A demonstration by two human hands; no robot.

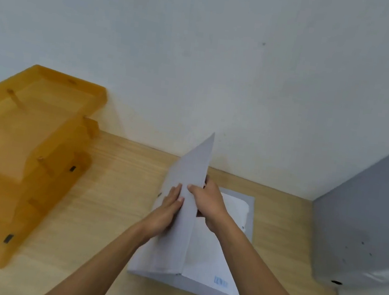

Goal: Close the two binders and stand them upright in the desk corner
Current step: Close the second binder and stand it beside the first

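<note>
Centre-bottom of frame: open binder (200,267) flat on desk (122,162), cover (190,184) half-raised. Left hand (168,208) flat against it, fingers straight; right hand (208,203) pinches its edge. Stiff, light board (probably) — grip edge. Second binder (362,219) stands far right.

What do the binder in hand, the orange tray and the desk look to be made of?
Binder: likely plastic-covered board, matte grey; the raised cover stays flat and stiff.
Tray: translucent amber plastic; the tiers below show through it.
Desk: light wood or wood-look laminate, with visible grain lines; I can't tell which.
</note>
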